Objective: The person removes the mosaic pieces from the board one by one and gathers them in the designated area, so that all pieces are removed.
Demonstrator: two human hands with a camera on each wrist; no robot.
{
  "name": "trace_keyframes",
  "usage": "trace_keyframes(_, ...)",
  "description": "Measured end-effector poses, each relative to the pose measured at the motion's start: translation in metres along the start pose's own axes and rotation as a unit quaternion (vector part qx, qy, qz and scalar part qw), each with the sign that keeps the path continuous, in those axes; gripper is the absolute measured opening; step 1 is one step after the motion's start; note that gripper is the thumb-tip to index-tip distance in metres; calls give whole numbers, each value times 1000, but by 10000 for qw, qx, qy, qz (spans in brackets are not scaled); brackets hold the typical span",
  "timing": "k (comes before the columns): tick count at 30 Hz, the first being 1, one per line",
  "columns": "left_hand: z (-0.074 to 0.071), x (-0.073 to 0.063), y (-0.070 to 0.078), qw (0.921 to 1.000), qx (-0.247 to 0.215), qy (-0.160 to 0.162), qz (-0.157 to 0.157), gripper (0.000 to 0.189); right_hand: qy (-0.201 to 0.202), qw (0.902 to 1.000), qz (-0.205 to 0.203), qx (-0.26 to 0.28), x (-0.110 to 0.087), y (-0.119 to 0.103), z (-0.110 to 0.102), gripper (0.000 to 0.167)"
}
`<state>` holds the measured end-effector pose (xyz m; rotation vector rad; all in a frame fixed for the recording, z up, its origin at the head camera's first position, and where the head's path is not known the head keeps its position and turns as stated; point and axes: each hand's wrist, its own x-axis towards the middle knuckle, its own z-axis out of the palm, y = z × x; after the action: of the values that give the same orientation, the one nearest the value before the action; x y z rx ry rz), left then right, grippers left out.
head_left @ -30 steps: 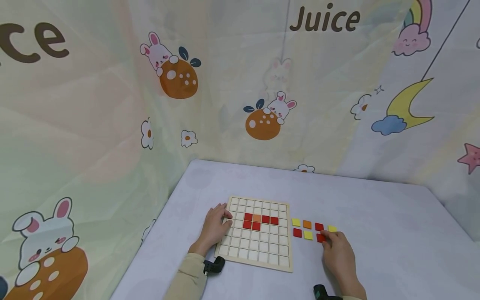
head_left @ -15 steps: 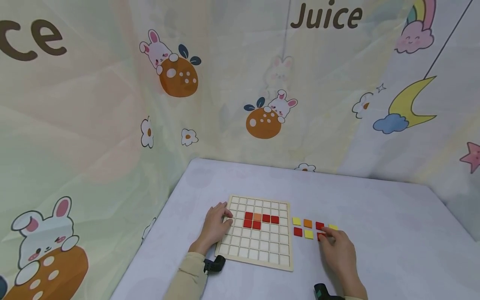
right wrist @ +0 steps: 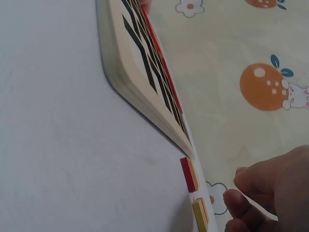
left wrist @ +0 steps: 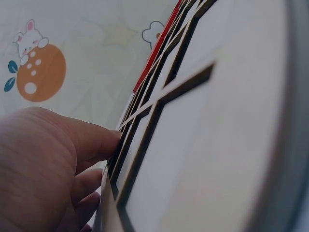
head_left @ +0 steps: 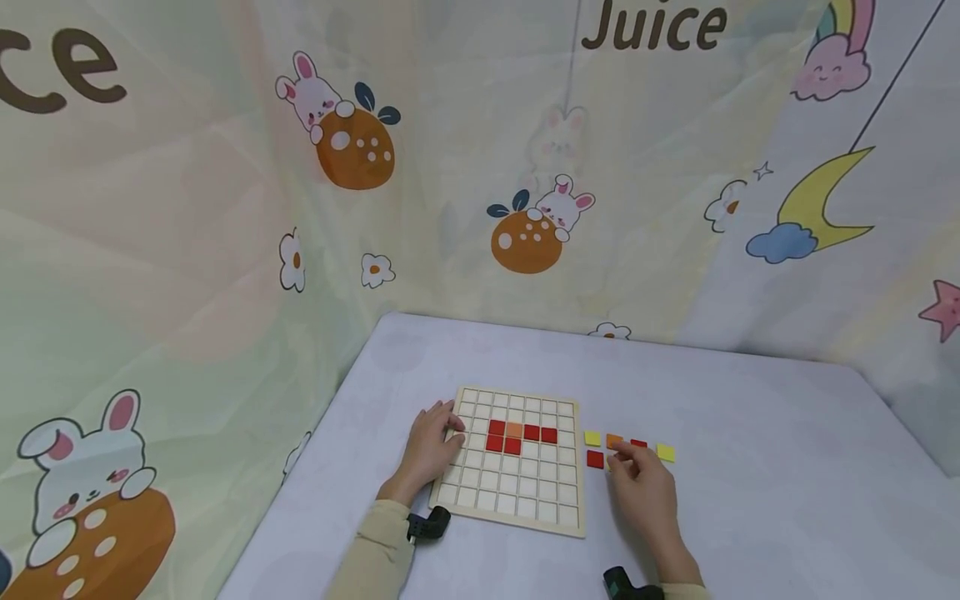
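In the head view a square wooden grid board lies on the table. Red tiles and an orange tile fill several of its cells. My left hand rests at the board's left edge, its thumb touching the rim area in the left wrist view. To the board's right, two short rows hold loose red, orange and yellow tiles. My right hand hovers over these rows and hides some front tiles. Between its bent, parted fingertips I see no tile in the right wrist view.
A pale cloth covers the table. Behind and to the left hang curtains printed with rabbits and oranges. A yellow tile sits at the right end of the back row. Black camera mounts are strapped to the wrists.
My right hand has moved left from the red tile near the right end of the front row towards the middle of the rows. My left hand stays at the board's edge.
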<state>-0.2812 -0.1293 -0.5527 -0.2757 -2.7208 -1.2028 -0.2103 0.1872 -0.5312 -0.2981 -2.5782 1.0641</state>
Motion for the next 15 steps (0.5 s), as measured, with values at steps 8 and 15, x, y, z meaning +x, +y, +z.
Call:
trace_keyframes(8, 0, 2, 2, 10000, 20, -23, 45, 7, -132, 9993, -150, 325, 2, -10, 8, 25)
trace_keyframes(15, 0, 1, 1, 9999, 81, 49, 82, 11, -302, 9985, -264, 374, 4, -22, 20, 23)
